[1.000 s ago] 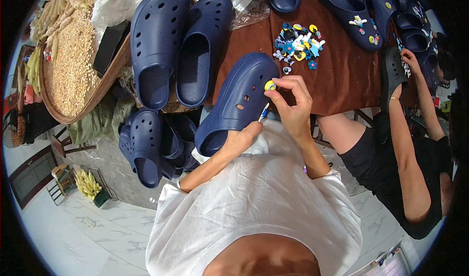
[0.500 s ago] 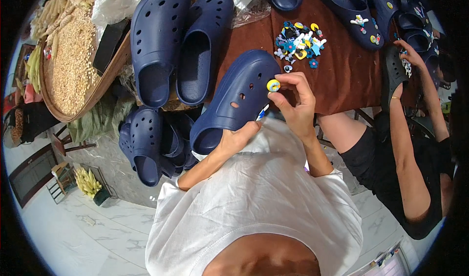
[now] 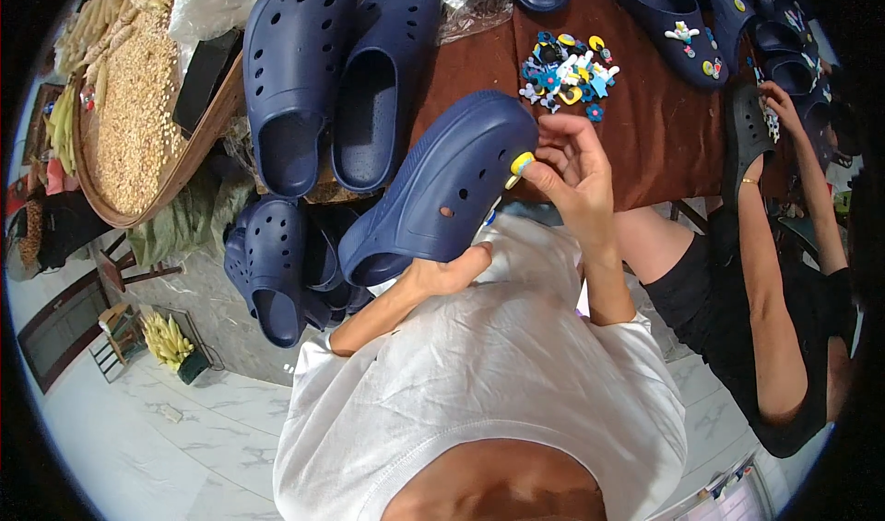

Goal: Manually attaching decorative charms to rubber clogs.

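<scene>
Both hands (image 3: 452, 270) (image 3: 583, 175) are at one navy clog (image 3: 433, 184): the left hand grips its near side by the heel opening, fingers hidden underneath, while the right hand has its thumb against a yellow charm (image 3: 522, 161), other fingers bent; whether they pinch it too, I cannot tell. The clog lies left of the right hand, long axis running from heel near left to toe far right, so the right hand is nearer the toe. It is smooth, pierced with round holes, tilted sole-side left; another charm, blue and white (image 3: 491, 217), shows at its right edge. Beyond, a charm pile (image 3: 569, 71) lies on brown cloth (image 3: 654, 143); two clogs (image 3: 300, 69) stand far left.
</scene>
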Motion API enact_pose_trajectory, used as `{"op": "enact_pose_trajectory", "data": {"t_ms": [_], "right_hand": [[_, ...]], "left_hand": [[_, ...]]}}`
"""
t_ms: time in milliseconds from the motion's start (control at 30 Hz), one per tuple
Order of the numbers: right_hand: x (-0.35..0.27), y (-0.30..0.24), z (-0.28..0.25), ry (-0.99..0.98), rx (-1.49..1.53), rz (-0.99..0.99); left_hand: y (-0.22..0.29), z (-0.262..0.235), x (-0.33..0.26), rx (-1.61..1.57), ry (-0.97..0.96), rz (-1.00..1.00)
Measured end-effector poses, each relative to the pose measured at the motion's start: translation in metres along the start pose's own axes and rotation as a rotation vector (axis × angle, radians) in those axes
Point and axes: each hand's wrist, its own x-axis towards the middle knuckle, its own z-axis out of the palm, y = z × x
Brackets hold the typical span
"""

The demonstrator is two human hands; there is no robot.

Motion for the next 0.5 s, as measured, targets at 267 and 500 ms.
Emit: {"op": "enact_pose_trajectory", "data": {"t_ms": [267, 500], "right_hand": [[0.003, -0.007, 0.002, -0.199, 0.158, 0.031], [-0.002, 0.005, 0.011, -0.174, 0.06, 0.023]], "left_hand": [[0.009, 0.002, -0.003, -0.197, 0.076, -0.177], [0.001, -0.002, -0.008, -0.404, 0.069, -0.467]]}}
